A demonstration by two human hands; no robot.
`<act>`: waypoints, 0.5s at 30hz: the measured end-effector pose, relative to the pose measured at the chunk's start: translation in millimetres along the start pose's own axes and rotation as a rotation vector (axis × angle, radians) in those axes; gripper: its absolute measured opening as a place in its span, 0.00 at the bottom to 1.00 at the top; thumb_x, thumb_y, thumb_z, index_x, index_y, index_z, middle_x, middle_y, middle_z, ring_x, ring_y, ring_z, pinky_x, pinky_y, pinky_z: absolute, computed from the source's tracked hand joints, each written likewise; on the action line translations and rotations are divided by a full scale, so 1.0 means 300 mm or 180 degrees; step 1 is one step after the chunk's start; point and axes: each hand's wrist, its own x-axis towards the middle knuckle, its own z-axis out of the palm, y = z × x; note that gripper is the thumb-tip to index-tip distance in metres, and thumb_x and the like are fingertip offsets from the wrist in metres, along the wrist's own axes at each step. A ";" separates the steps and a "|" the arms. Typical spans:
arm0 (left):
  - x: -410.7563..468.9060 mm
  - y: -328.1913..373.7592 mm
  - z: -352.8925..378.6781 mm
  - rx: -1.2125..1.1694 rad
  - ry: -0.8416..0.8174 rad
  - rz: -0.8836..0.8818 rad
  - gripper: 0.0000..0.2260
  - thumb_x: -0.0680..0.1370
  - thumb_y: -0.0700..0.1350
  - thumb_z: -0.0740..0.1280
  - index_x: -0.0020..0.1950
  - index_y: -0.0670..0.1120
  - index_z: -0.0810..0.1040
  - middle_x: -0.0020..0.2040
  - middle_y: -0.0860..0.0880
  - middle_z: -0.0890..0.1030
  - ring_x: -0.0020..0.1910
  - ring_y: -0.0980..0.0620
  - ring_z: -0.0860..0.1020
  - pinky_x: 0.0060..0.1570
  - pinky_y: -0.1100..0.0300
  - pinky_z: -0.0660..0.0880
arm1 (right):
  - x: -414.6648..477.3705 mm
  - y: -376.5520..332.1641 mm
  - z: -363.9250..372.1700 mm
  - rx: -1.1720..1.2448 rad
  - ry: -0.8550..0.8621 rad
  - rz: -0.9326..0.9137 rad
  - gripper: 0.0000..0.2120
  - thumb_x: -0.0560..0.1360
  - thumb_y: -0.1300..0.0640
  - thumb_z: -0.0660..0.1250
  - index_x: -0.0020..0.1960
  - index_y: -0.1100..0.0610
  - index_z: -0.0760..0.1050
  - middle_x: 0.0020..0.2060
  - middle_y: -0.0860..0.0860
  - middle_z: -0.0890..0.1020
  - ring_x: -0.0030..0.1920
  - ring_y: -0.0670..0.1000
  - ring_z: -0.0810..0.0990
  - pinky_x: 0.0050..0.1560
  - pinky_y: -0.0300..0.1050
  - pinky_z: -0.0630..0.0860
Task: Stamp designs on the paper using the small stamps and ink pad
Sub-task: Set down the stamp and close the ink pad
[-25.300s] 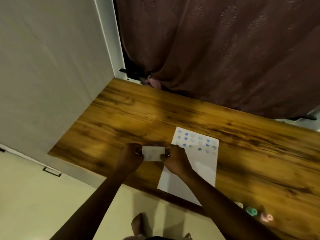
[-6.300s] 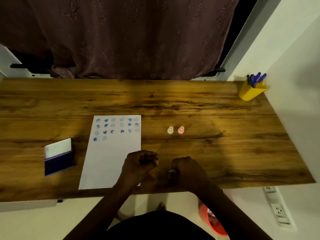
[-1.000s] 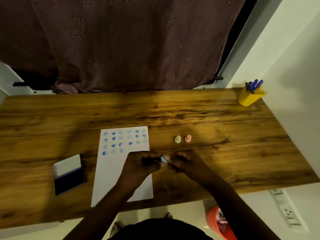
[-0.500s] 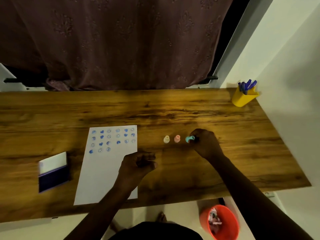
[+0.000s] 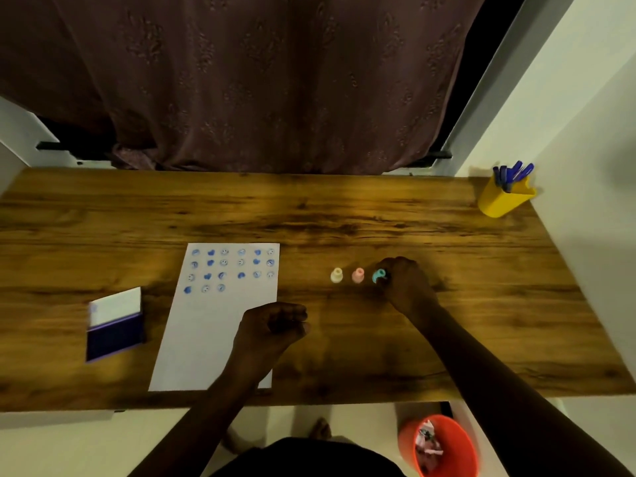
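Your view is dim and warm-toned, brightest across the middle of the brown wood-grain tabletop (image 5: 344,215). Both arms look nearly black, edges bow outward, and detail is soft.

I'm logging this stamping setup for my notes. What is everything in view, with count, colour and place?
paper: 1, white, blue prints in its top rows, desk centre-left
ink pad: 1, dark blue, white lid open, left of paper
stamps: 3 in a row right of paper: cream stamp, pink stamp, teal stamp
pen holder: 1, yellow, blue pens, far right corner
bin: 1, orange, on floor
curtain: 1, brown, behind desk
left hand: curled, over paper's right edge
right hand: grip on teal stamp
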 end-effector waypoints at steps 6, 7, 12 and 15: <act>0.020 -0.005 -0.038 0.0010 0.0040 0.0093 0.11 0.71 0.41 0.80 0.48 0.57 0.88 0.49 0.54 0.89 0.52 0.56 0.87 0.63 0.44 0.80 | -0.045 -0.061 -0.064 0.0120 0.0198 0.0117 0.26 0.74 0.62 0.74 0.71 0.55 0.74 0.63 0.56 0.82 0.61 0.56 0.82 0.61 0.52 0.80; 0.023 -0.008 -0.053 0.0021 0.0066 0.0117 0.11 0.72 0.42 0.80 0.48 0.58 0.88 0.49 0.54 0.89 0.52 0.56 0.87 0.62 0.44 0.80 | -0.053 -0.081 -0.075 0.0167 0.0300 0.0098 0.25 0.73 0.63 0.74 0.70 0.55 0.76 0.62 0.56 0.82 0.60 0.55 0.82 0.59 0.51 0.81; 0.036 -0.019 -0.160 0.0120 0.0296 0.0293 0.12 0.72 0.45 0.79 0.49 0.62 0.86 0.49 0.58 0.89 0.51 0.59 0.86 0.59 0.50 0.82 | -0.099 -0.269 -0.098 0.0686 0.0631 -0.0212 0.17 0.72 0.61 0.73 0.60 0.55 0.83 0.53 0.53 0.86 0.50 0.51 0.86 0.51 0.42 0.80; 0.034 -0.026 -0.243 0.0098 0.0506 0.0313 0.15 0.73 0.43 0.79 0.48 0.65 0.85 0.50 0.56 0.89 0.52 0.55 0.86 0.58 0.51 0.83 | -0.124 -0.411 -0.063 0.0934 0.0663 -0.0407 0.12 0.74 0.59 0.72 0.57 0.54 0.85 0.51 0.51 0.88 0.48 0.50 0.86 0.50 0.39 0.78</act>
